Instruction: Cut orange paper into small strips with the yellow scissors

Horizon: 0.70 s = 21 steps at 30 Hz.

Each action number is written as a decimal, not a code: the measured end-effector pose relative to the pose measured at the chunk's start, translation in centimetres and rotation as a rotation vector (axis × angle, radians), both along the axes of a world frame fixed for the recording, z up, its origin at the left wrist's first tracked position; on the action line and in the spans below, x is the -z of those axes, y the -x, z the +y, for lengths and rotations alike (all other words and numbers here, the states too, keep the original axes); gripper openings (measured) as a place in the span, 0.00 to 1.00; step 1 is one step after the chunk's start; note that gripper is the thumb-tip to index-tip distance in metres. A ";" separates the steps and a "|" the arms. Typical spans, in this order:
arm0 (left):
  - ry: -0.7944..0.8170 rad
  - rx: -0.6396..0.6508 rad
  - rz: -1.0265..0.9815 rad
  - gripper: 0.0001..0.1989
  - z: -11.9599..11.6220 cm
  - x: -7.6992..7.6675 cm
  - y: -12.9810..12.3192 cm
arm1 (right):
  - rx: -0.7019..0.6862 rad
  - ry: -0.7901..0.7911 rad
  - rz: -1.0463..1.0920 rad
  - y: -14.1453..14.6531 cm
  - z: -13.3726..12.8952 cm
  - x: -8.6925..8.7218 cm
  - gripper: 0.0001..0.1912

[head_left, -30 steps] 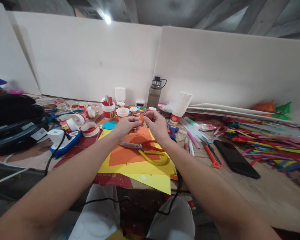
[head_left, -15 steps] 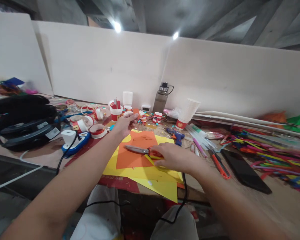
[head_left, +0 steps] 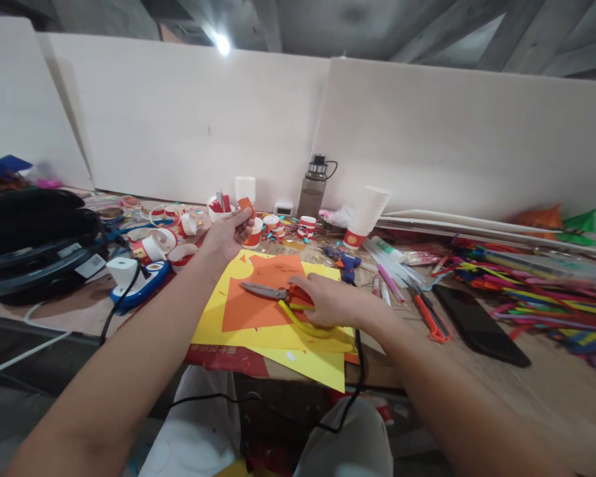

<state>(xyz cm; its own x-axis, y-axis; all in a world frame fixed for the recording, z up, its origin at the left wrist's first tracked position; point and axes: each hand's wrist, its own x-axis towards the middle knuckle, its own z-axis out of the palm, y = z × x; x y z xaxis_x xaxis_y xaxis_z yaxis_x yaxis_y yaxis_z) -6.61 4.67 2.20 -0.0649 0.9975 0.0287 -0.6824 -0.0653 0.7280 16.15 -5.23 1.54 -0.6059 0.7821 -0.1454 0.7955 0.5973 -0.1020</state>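
Observation:
My left hand pinches a small orange piece of paper and holds it up above the far side of the table. My right hand is curled over the handles of a pair of scissors; its fingertips are partly hidden behind the hand. The scissors have grey blades, pointing left, and red and yellow handle parts. Beneath them lies a cut orange sheet with small scraps on it. Larger yellow sheets lie under the orange one, reaching over the table's front edge.
Paper cup rings and a blue power strip stand left, by black headgear. Behind are a bottle and stacked cups. To the right lie a glue gun, a cutter, a phone and coloured strips.
The view has shifted slightly. My left hand has lifted the orange piece a little up and left. At the scissors, my right hand has shifted, showing more of the yellow handle; the blades stay put.

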 end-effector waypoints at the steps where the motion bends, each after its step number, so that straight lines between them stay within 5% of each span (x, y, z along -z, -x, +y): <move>1: -0.003 -0.020 -0.004 0.02 0.0 -0.2 0.2 | 0.008 0.003 0.017 0.0 0.1 0.0 0.32; 7: -0.049 -0.126 -0.136 0.06 0.0 -1.3 1.2 | -0.009 -0.081 0.337 -0.3 0.8 -0.2 0.22; 11: -0.029 -0.132 -0.131 0.07 -0.1 -1.0 0.5 | -0.030 -0.122 0.702 0.0 1.5 -0.4 0.28; 15: -0.019 -0.005 -0.033 0.06 -0.8 0.1 -1.6 | 0.097 -0.046 0.927 0.8 1.5 0.1 0.31; 21: -0.084 0.118 -0.030 0.05 -2.1 0.8 -3.8 | 0.314 0.119 0.975 1.8 1.0 1.1 0.16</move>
<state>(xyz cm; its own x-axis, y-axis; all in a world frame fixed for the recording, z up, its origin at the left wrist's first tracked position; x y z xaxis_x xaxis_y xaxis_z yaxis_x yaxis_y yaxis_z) -2.85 2.53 1.41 0.0510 0.9924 0.1120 -0.7102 -0.0428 0.7027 14.32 -4.28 0.49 -0.2727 0.9383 0.2126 0.4542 0.3203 -0.8313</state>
